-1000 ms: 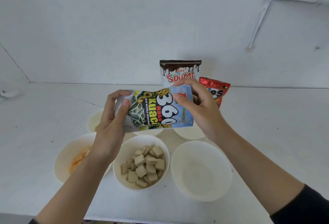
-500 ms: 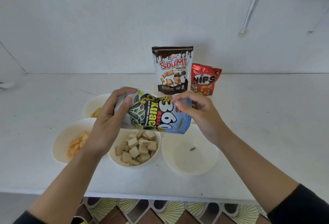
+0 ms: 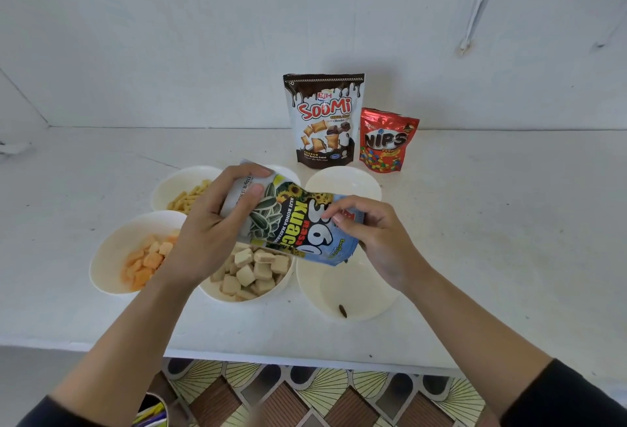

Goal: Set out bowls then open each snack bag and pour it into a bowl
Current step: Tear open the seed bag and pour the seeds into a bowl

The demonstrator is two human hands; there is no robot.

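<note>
seed bag (image 3: 298, 226) is slanting left-high to right-low, mouth over the front-right bowl (image 3: 385, 297) | left hand (image 3: 207, 233) is gripping its raised base | right hand (image 3: 380, 240), nearer the bowl, is pinching the mouth edge

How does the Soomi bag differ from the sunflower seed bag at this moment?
The Soomi bag stands upright by the wall, untouched; the sunflower seed bag is tilted over a bowl, held by the left hand and right hand. The Soomi bag is brown and white; the sunflower seed bag is mostly blue and black. Both are printed snack pouches.
</note>
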